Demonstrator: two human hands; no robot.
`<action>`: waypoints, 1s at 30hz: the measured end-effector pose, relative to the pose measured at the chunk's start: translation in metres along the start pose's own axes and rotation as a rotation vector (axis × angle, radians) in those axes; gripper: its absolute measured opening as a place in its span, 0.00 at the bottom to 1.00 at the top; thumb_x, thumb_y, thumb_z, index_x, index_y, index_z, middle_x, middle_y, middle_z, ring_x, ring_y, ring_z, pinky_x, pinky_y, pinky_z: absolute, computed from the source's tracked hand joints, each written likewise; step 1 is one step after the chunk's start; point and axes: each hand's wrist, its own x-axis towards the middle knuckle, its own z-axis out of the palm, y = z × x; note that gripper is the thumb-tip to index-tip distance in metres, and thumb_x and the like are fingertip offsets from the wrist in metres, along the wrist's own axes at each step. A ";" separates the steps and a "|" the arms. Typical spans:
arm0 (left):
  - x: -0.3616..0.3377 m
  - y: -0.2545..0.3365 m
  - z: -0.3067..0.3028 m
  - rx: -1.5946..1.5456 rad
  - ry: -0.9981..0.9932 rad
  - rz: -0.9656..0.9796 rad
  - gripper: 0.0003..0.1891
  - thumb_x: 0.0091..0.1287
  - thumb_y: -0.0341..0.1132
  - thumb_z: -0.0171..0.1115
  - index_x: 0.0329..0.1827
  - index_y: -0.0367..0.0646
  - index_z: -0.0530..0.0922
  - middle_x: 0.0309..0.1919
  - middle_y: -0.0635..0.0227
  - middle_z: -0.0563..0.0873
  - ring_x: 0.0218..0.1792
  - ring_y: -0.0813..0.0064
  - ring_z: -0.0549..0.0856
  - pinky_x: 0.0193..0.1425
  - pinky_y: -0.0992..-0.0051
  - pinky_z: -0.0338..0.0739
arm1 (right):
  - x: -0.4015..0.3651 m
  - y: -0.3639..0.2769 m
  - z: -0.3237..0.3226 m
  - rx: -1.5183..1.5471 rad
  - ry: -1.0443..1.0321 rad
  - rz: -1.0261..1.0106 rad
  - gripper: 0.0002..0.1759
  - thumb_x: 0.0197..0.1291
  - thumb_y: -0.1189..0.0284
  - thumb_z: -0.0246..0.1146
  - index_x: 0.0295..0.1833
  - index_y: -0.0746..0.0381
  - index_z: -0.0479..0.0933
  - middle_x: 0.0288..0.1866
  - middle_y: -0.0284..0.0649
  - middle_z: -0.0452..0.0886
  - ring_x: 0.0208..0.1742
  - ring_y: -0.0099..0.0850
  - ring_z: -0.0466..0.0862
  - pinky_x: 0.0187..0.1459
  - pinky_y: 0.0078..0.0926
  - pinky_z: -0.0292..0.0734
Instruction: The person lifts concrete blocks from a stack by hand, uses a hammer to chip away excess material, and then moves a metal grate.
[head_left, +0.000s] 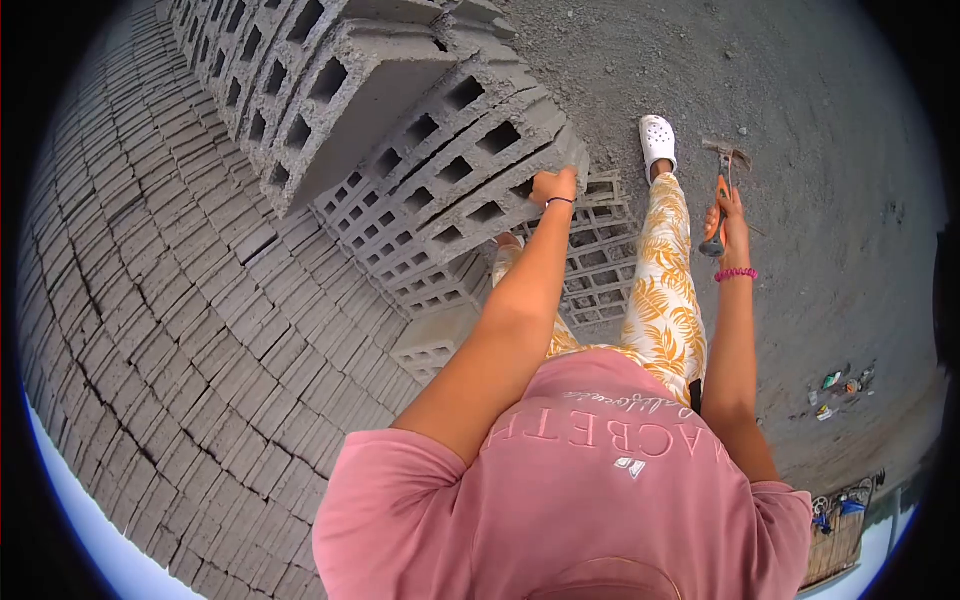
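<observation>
My left hand [556, 187] is closed on the end of a grey hollow concrete block [497, 172], its fingers partly hidden against the block. That block lies on a stack of similar blocks, its square holes facing me. Out to the right, my right hand [731, 222] is wrapped around the handle of a hammer [722, 190]. The hammer has an orange and black handle, and its metal head points away from me above the gravel. A pink band circles the right wrist and a dark band the left.
More hollow blocks [300, 75] rise in a stack at upper left. A wide wall of tightly packed blocks [180, 330] fills the left side. Other blocks [600, 270] lie by my legs. Gravel ground [800, 150] spreads to the right, with litter [828, 400] farther back.
</observation>
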 end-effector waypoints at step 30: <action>0.062 0.074 -0.036 -0.108 0.065 0.044 0.21 0.32 0.38 0.68 0.24 0.29 0.75 0.27 0.57 0.80 0.28 0.66 0.77 0.36 0.69 0.71 | 0.041 0.056 0.060 -0.527 -0.128 0.127 0.34 0.48 0.80 0.50 0.64 0.58 0.52 0.18 0.35 0.68 0.11 0.22 0.69 0.11 0.21 0.67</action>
